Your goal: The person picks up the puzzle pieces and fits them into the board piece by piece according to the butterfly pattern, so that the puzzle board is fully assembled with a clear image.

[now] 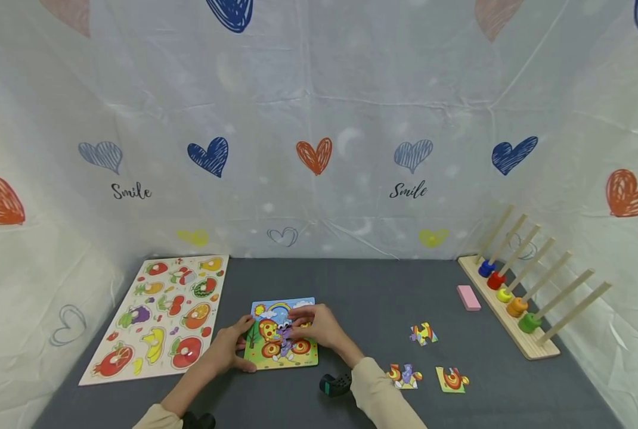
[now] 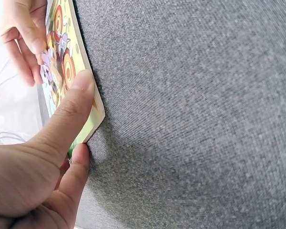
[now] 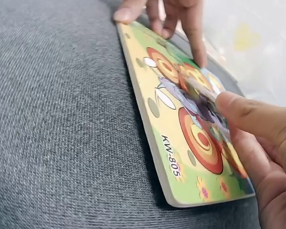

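A colourful jigsaw board lies flat on the grey table near its front edge. My left hand holds the board's left edge, with the thumb on top and a finger against the corner. My right hand rests over the middle of the board and pinches a purple-patterned jigsaw piece low over the picture. In the right wrist view the thumb lies on that piece. Whether the piece sits fully in its slot cannot be made out.
Three loose jigsaw pieces lie to the right of the board. A pink block and a wooden peg rack with coloured rings stand at the far right. A fruit peg puzzle lies on the left.
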`<action>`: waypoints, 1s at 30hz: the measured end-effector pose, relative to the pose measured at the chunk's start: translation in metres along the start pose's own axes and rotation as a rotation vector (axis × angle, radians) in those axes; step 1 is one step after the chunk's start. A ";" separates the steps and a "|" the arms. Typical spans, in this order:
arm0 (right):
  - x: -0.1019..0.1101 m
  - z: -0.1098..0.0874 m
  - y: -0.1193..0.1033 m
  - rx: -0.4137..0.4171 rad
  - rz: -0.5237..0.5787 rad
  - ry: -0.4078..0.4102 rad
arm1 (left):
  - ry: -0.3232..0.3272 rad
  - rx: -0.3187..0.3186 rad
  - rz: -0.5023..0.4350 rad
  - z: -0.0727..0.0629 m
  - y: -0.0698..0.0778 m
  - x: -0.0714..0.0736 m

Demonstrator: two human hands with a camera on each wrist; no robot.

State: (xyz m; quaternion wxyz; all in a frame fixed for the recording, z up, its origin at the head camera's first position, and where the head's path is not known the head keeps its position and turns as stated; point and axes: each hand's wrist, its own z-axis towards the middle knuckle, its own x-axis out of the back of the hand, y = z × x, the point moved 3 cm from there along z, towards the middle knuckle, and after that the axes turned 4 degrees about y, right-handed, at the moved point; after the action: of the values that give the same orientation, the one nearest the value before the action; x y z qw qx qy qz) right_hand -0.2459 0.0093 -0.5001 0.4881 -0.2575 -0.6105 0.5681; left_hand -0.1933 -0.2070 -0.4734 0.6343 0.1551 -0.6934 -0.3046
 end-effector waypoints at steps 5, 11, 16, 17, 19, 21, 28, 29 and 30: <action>0.000 0.001 -0.007 0.038 -0.141 0.003 | 0.001 0.010 -0.008 0.000 0.000 -0.001; -0.003 -0.002 -0.013 0.059 -0.104 0.043 | -0.004 -0.015 -0.024 0.001 -0.001 -0.001; -0.016 -0.003 -0.015 0.103 -0.063 0.026 | -0.002 -0.058 -0.010 0.000 -0.001 0.000; -0.018 -0.003 -0.013 0.100 -0.069 0.025 | -0.004 -0.063 -0.009 0.000 -0.001 -0.001; -0.021 -0.003 -0.010 0.090 -0.098 0.028 | -0.006 -0.063 -0.011 0.000 -0.001 -0.001; -0.022 -0.002 -0.007 0.083 -0.123 0.033 | -0.005 -0.059 -0.017 -0.001 0.000 -0.001; -0.023 0.003 -0.003 0.100 -0.163 0.029 | 0.003 -0.090 -0.009 -0.003 -0.002 0.002; -0.023 0.004 -0.003 0.100 -0.165 0.028 | 0.002 -0.103 -0.013 -0.004 -0.003 0.002; -0.024 0.004 -0.003 0.098 -0.165 0.025 | 0.003 -0.115 -0.013 -0.004 -0.004 0.002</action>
State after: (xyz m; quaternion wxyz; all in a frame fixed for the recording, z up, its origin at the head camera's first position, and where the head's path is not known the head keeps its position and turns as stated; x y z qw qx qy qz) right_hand -0.2395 -0.0135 -0.5039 0.5528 -0.1894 -0.5949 0.5519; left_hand -0.1900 -0.2122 -0.4742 0.6413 0.1233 -0.6728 -0.3477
